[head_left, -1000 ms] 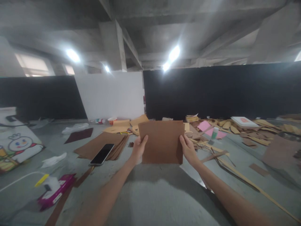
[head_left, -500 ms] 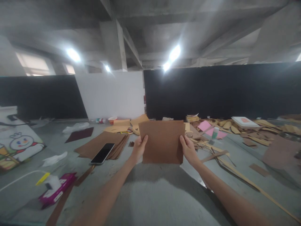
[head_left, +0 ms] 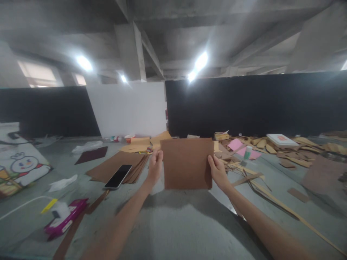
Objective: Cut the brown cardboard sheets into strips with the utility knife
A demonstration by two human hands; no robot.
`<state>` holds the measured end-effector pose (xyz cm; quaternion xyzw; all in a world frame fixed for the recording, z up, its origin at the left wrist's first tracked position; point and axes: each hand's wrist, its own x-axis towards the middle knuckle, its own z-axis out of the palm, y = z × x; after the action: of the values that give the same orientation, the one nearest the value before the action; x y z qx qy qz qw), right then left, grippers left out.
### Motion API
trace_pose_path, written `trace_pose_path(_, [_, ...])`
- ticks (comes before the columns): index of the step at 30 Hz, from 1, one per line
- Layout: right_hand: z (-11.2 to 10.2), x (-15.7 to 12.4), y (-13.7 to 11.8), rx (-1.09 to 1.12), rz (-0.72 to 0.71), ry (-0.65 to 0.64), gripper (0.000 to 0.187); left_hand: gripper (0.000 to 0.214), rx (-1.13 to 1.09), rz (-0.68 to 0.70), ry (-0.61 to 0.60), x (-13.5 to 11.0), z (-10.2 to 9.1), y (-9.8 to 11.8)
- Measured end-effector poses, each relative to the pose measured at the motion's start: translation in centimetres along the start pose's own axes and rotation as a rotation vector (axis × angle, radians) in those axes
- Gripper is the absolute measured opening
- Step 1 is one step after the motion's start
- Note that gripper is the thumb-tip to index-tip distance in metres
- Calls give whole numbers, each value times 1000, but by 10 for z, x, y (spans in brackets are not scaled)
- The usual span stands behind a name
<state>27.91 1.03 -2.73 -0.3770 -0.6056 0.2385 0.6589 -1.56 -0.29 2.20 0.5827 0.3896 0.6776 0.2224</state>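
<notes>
I hold a brown cardboard sheet (head_left: 187, 162) upright in front of me, above the grey floor. My right hand (head_left: 217, 171) grips its right edge, thumb on the front and fingers behind. My left hand (head_left: 155, 166) is closed at the sheet's left edge, its fingertips pinching near the upper part of that edge. Both forearms reach in from the bottom of the view.
A black phone (head_left: 118, 176) lies on a stack of brown cardboard sheets (head_left: 114, 164) to the left. A magenta box (head_left: 65, 220) and white tissue (head_left: 61, 183) lie at the lower left. Cardboard scraps, a pink sheet (head_left: 238, 146) and a small bottle (head_left: 247, 152) litter the right.
My left hand has shifted up along the sheet's left edge and its thumb has come off the front face. The right hand and the sheet have barely moved.
</notes>
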Motion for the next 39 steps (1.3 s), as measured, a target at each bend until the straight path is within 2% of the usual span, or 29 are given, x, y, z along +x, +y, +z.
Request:
trace_pose_path(5, [-1, 0, 2, 0, 11, -6, 56, 63, -137, 5, -30, 5, -6, 5])
trace_pose_path(9, [-1, -1, 1, -9, -3, 18, 55, 67, -114, -47, -71, 2, -5, 2])
trace_pose_path(15, [-1, -1, 0, -8, 9, 0, 58, 70, -170, -143, -254, -9, 5, -10])
trace_pose_path(21, [0, -2, -3, -39, 10, -6, 61, 65, -92, -178, -204, -16, 11, -25])
trace_pose_path(29, [1, -3, -2, 8, 27, -16, 62, 61, -42, -146, -183, -20, 12, -37])
trace_pose_path(35, [1, -3, 0, 66, 44, -22, 60, 60, -64, -132, -182, -22, 13, -36])
trace_pose_path(39, [2, -4, -2, 31, 39, -19, 60, 65, -109, -179, -197, -27, 13, -36])
